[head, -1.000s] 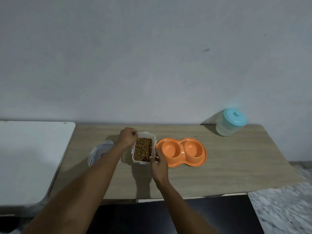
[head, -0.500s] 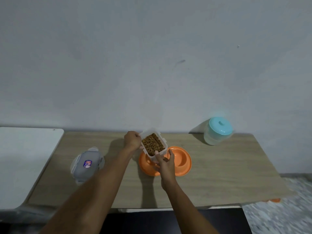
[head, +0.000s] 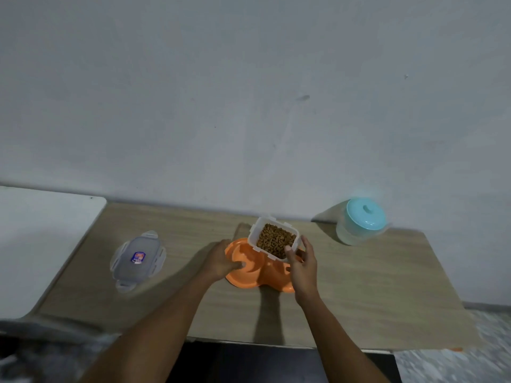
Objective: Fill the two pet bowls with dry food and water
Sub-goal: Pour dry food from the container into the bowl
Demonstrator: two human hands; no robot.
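The food container (head: 273, 240) is a small, stiff, clear plastic box, filled nearly to the rim with loose dry kibble (head: 275, 239). Expect moderate weight and smooth walls that may slip; the kibble will run out suddenly once the box tilts far enough. Take hold of it by two opposing side walls just below the rim, where the moulded latch ledges give purchase.

Your right hand (head: 301, 265) carries the container above the far part of the orange double pet bowl (head: 249, 272). The grip is part-spread: thumb on the near wall, fingers wrapped round the right side, pinching the box between them.

Your left hand (head: 221, 261) rests on the left rim of the double pet bowl, fingers curled over the edge into the left well, steadying it on the bench (head: 373, 294). Both wells appear empty.

The container's lid (head: 138, 257) lies on the bench, well to the left. The lidded water jar (head: 359, 225) stands far right, untouched.
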